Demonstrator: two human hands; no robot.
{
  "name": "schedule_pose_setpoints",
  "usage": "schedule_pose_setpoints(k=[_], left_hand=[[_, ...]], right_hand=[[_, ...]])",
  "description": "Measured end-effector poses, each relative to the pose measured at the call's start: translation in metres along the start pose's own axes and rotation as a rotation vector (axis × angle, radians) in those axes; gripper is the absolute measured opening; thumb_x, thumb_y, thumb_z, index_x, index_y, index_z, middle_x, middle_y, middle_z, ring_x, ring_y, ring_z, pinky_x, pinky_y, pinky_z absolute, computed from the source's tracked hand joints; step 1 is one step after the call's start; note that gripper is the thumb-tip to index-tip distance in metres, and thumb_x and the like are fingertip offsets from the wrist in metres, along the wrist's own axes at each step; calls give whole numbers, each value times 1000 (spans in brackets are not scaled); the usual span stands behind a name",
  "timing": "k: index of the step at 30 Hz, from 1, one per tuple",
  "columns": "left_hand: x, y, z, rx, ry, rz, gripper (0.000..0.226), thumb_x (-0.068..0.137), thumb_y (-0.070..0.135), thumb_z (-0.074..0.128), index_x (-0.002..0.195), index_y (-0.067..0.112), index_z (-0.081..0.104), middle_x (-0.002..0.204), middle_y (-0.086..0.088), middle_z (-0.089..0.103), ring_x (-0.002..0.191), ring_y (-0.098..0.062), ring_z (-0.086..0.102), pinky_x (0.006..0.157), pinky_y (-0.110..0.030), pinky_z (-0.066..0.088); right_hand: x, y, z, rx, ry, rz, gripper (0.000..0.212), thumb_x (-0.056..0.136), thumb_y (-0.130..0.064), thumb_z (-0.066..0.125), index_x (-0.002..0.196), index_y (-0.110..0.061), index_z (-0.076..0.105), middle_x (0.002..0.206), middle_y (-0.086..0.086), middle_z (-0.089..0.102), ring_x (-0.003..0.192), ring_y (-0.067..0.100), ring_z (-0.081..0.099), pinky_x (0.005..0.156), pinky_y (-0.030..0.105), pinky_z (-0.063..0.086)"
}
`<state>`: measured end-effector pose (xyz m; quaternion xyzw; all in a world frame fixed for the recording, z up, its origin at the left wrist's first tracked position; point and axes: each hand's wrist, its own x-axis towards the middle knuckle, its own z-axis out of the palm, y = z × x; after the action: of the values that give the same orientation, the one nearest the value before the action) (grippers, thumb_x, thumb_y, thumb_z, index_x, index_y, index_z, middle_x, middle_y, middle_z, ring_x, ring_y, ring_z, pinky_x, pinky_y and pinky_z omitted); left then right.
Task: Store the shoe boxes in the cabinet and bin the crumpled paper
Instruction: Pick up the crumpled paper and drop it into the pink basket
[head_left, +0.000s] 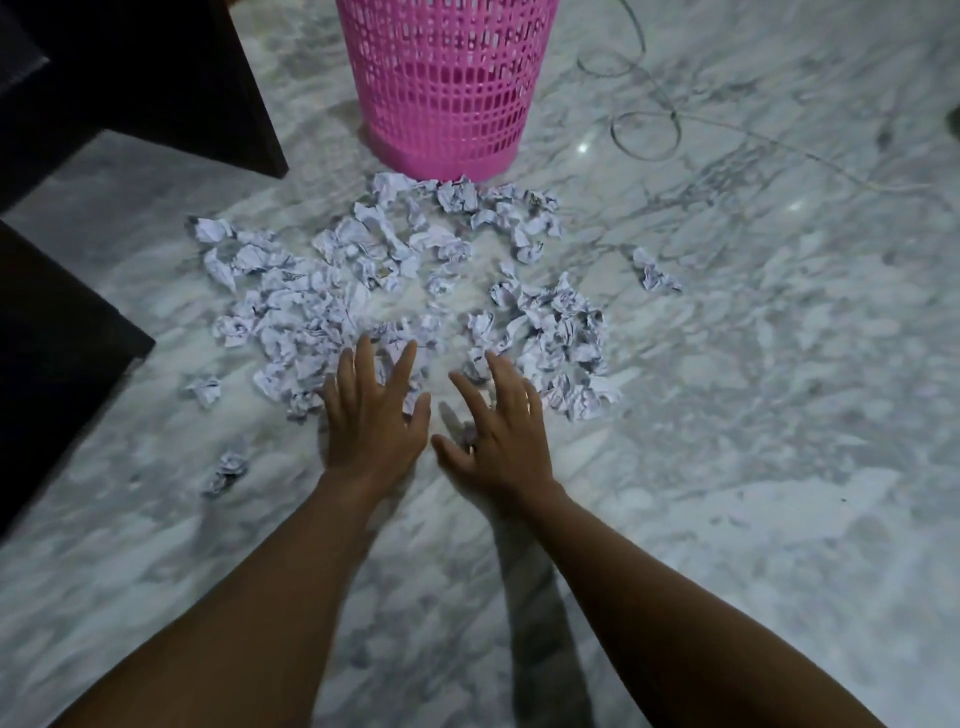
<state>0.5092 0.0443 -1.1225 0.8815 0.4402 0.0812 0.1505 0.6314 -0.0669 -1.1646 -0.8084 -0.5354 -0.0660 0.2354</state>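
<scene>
Both hands over near edge of crumpled paper pile (405, 291) on marble floor (727, 415). Left hand (371, 415) palm down, fingers spread, empty. Right hand (498, 436) palm down, fingers splayed, empty; small paper scrap just under it. Pile spreads from hands to base of pink mesh bin (447, 88); bin upright, touching far papers. Stray balls left and right. Dark furniture (130, 78) at left. Thin cable (644, 130) looped right of bin.

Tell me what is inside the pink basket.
Through the lattice wall of the pink basket only pink plastic shows, with no paper visible in the lower part. Its rim and top lie out of frame, so the upper inside cannot be seen. The crumpled paper lies on the floor.
</scene>
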Motion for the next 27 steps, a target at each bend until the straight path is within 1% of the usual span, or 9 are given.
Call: schedule_pose_setpoints(k=[3, 5, 7, 9, 14, 17, 21, 25, 27], left_hand=[[1, -8, 7, -1, 33, 17, 60, 95, 39, 54, 151, 32, 33, 162, -15, 15, 148, -37, 12, 118, -54, 11], [2, -13, 11, 13, 60, 31, 57, 95, 37, 55, 149, 29, 38, 161, -15, 19, 148, -38, 16, 117, -54, 13], [2, -18, 17, 13, 79, 37, 54, 96, 37, 52, 148, 27, 40, 160, -15, 22, 148, -37, 17, 117, -54, 14], [2, -21, 21, 6, 88, 44, 55, 95, 40, 47, 148, 27, 41, 160, -14, 23, 148, -36, 17, 118, -53, 14], [0, -18, 24, -44, 80, 62, 56, 95, 38, 46, 149, 26, 39, 160, -13, 24, 149, -34, 16, 120, -51, 12], [0, -16, 27, -6, 75, 67, 58, 94, 42, 40, 150, 27, 36, 161, -13, 20, 150, -33, 13, 121, -49, 6], [2, -14, 36, 2, 42, 19, 62, 93, 49, 37, 151, 30, 33, 163, -10, 15, 151, -29, 6, 121, -51, 1], [1, -11, 43, 41, -10, -18, 63, 93, 55, 36, 153, 38, 23, 165, -4, 8, 151, -24, -2, 116, -56, -6], [-2, -8, 44, 41, -23, -47, 62, 95, 55, 39, 152, 39, 23, 165, -2, 7, 151, -23, -1, 117, -55, -5]], right_hand=[[13, 3, 6, -77, -193, -25, 68, 89, -64, 45, 147, -29, 42, 160, 10, 28, 149, 26, 19, 120, 53, 9], [18, 1, 10, -33, -232, -12, 59, 93, -57, 46, 142, -24, 48, 148, 7, 46, 140, 25, 37, 115, 54, 24], [18, -2, 12, 96, -144, -30, 36, 94, -40, 55, 121, -16, 62, 121, 5, 61, 115, 24, 52, 98, 44, 42], [14, -5, 13, 167, -76, -46, 18, 95, -28, 58, 100, -13, 67, 98, 3, 62, 93, 21, 53, 83, 38, 45], [10, -5, 8, 295, -132, 92, 32, 95, -37, 52, 82, -13, 68, 75, 3, 60, 71, 20, 55, 65, 38, 47], [19, 2, -8, 276, 137, 110, 30, 91, -33, 59, 70, -12, 65, 59, 2, 53, 57, 19, 51, 56, 29, 41], [30, 26, -28, 118, 279, 315, 26, 91, -39, 59, 80, -19, 70, 69, -1, 58, 71, 21, 56, 79, 37, 38], [28, 52, -23, 59, -8, 550, 35, 93, -50, 50, 103, -23, 69, 101, 5, 61, 111, 28, 51, 113, 46, 8], [23, 59, -14, 12, -145, 541, 40, 96, -53, 45, 111, -22, 66, 108, 10, 58, 115, 32, 47, 114, 56, 13]])
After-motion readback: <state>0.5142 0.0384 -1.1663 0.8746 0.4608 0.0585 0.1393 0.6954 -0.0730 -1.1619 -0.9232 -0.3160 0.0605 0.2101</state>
